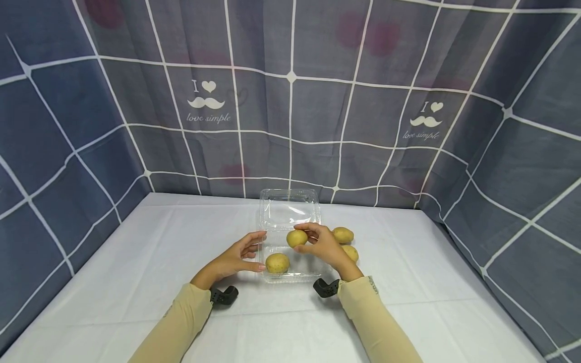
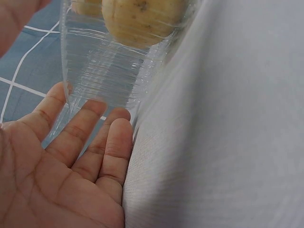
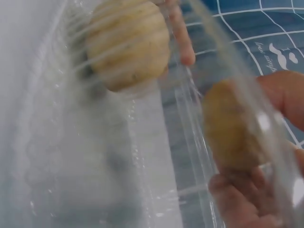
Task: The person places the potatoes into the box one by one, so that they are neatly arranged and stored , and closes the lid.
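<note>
A clear plastic clamshell box (image 1: 299, 269) lies on the table with its lid (image 1: 290, 209) tipped back. One potato (image 1: 277, 263) rests in its front left part. My right hand (image 1: 323, 246) pinches a second potato (image 1: 297, 238) between thumb and fingers over the box; the right wrist view shows this potato (image 3: 232, 126) through the box wall. At the box's left side is my left hand (image 1: 236, 257), fingers extended and thumb by the front corner. In the left wrist view its fingertips (image 2: 95, 107) are right at the ribbed plastic wall.
Two more potatoes, one farther back (image 1: 342, 234) and one nearer (image 1: 350, 252), lie right of the box, partly behind the right hand. A white cloth (image 1: 181, 242) covers the table. Grey checked curtains (image 1: 268, 111) stand behind and at both sides.
</note>
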The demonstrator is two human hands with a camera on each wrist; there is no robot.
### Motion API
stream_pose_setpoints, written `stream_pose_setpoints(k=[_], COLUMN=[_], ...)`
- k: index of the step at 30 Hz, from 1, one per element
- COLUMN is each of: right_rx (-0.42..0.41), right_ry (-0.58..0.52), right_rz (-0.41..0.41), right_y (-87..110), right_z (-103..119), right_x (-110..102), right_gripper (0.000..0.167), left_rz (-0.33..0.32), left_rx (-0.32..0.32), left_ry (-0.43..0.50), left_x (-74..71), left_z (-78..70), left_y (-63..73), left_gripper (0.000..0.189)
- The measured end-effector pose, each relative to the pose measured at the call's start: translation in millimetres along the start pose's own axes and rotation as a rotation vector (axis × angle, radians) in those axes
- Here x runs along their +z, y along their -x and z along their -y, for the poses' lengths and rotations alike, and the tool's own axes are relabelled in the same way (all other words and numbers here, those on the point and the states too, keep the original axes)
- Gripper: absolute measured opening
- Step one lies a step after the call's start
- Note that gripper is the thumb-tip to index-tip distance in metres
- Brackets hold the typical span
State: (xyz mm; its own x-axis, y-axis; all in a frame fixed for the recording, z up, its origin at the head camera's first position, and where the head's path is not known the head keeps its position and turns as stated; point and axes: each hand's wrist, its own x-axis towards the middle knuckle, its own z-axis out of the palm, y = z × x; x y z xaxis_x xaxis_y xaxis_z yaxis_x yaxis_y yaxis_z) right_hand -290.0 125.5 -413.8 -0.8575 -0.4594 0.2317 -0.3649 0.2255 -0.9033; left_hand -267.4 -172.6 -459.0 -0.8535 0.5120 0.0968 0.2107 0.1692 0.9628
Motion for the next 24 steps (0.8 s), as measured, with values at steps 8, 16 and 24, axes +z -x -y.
stream_pose_setpoints(k=[8,16,24], right_rx=[0.047,0.089,0.104], right_ry=[-0.010,0.036,0.039], right_rz=[-0.024,-0.039,-0.035], right_y=[-3.0,-2.9,-3.8], right_z=[-1.7,-4.2,-4.1], right_x=[9.1,13.5,20.6], right_gripper=[0.054,0.052,0.053], left_rz=[0.001,0.006,0.007], left_rx=[0.003,0.025,0.023], left_ry=[0.006,0.013,0.008], left_x=[-0.8,-0.5,0.4], left_z=[-0.1,-0.8,1.3], left_y=[0.7,1.0,0.6], left_gripper=[0.100,0.100,0.099])
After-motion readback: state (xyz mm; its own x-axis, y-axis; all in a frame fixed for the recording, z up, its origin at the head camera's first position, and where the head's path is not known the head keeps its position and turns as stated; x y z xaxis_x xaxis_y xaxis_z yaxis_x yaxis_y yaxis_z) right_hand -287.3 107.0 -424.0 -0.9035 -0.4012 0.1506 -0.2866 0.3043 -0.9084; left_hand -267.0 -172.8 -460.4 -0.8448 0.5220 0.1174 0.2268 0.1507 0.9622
